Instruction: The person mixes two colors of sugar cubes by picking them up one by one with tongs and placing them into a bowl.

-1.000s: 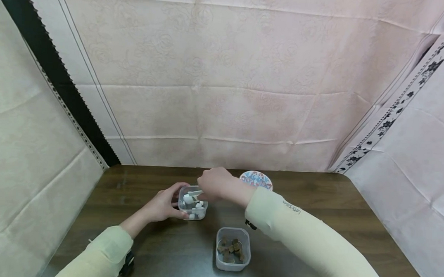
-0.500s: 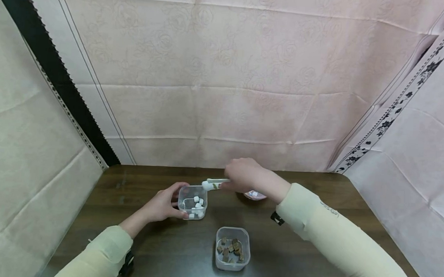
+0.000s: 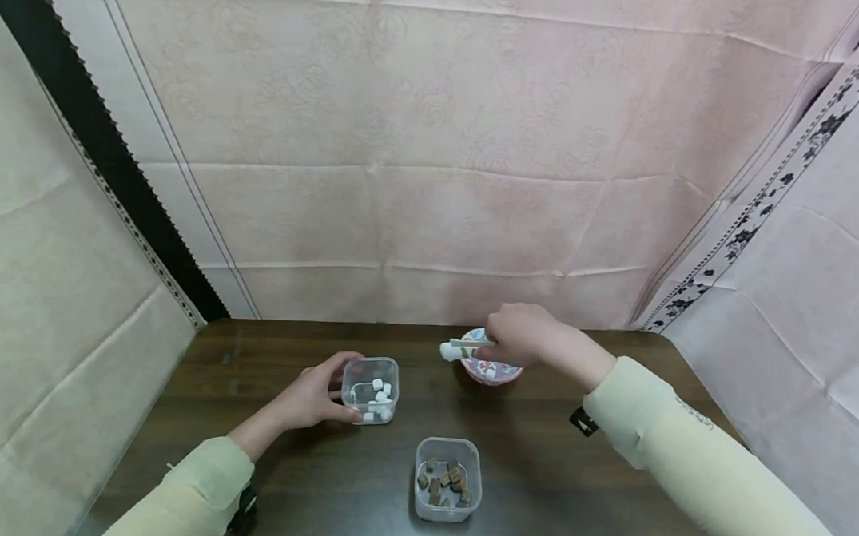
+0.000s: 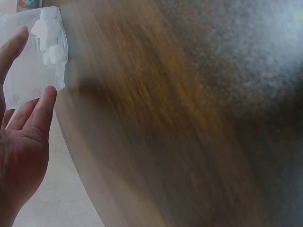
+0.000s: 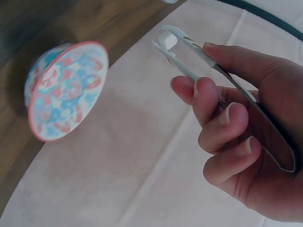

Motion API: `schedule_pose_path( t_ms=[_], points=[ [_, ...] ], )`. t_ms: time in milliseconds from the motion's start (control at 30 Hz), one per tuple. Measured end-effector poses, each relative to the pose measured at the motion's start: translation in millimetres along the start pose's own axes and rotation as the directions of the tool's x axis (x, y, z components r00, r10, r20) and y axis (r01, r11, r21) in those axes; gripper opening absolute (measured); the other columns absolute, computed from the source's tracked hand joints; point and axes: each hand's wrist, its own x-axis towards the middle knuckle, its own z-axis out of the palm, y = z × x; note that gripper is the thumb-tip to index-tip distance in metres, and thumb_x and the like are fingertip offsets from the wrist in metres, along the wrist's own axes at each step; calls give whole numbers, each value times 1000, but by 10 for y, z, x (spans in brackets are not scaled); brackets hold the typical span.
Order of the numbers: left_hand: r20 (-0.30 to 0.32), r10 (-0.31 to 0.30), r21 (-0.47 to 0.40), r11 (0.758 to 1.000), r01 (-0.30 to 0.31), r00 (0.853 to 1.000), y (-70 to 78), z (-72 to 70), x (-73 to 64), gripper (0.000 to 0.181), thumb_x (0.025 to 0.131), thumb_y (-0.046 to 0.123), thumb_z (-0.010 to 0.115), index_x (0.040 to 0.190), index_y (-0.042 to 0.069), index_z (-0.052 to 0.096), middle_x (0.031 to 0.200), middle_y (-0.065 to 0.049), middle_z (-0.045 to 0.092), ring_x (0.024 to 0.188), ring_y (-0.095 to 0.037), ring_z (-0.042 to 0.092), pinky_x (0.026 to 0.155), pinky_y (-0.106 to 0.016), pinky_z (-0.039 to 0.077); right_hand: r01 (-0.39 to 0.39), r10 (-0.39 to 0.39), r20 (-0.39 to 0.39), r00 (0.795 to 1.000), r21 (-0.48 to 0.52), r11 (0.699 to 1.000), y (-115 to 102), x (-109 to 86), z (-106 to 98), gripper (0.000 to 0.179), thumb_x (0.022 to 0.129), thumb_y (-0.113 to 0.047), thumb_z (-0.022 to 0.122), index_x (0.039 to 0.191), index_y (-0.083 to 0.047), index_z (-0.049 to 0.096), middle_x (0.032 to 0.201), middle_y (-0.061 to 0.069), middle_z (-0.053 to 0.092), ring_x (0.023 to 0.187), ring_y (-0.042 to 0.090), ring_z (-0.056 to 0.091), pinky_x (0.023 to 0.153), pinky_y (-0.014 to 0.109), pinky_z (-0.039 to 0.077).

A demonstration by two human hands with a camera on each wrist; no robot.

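Observation:
My left hand grips a clear plastic container from its left side, thumb and fingers around its walls. Several white cubes lie inside it. In my right hand is a pair of small tongs with pale tips and metal arms, pinched between thumb and fingers. Between the tips sits one white cube. The tongs are over the left part of a small bowl, patterned in blue, red and white with a pink rim. A white piece shows in the bowl in the head view.
A second clear container holds several brown cubes near the front middle of the dark wooden table. Pale cloth hangs behind the table and along both sides.
My right hand has lifted the tongs out of the left container and carried them right, with a white cube, to the bowl. My left hand stays on its container.

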Motion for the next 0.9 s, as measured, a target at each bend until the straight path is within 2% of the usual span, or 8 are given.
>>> schedule_pose_path(
  t_ms=[233, 567, 700, 900],
  points=[
    [-13, -35, 10, 999, 35, 999, -14, -5, 7, 92, 79, 15, 97, 155, 12, 45, 147, -21, 55, 135, -45, 58, 103, -48, 59, -18, 17, 19, 1000, 20, 1000, 231, -64, 99, 49, 99, -38, 74, 60, -19, 51, 57, -8, 45, 55, 12, 41, 49, 29, 31],
    [-3, -1, -24, 1000, 1, 1000, -3, -17, -15, 92, 80, 12, 96, 155, 9, 44, 148, -23, 54, 135, -47, 57, 102, -52, 60, -103, 93, 114, 989, 82, 991, 478, -20, 268, 49, 101, -39, 73, 60, -19, 54, 57, -8, 47, 54, 10, 40, 49, 26, 31],
    [-4, -6, -22, 1000, 6, 1000, 0, -12, -14, 91, 81, 13, 96, 156, 10, 44, 148, -23, 55, 135, -47, 58, 103, -52, 60, -135, 117, 166, 979, 102, 986, 525, 48, 336, 48, 101, -42, 72, 62, -18, 58, 57, -7, 53, 52, 9, 44, 48, 25, 34],
    [-5, -24, -4, 1000, 24, 1000, -17, -1, 1, 92, 80, 15, 97, 155, 12, 44, 148, -21, 55, 136, -44, 57, 103, -48, 60, -178, 148, 227, 963, 116, 977, 545, 148, 417, 46, 101, -43, 72, 66, -14, 66, 61, -2, 67, 53, 11, 57, 49, 26, 41]
  ],
)
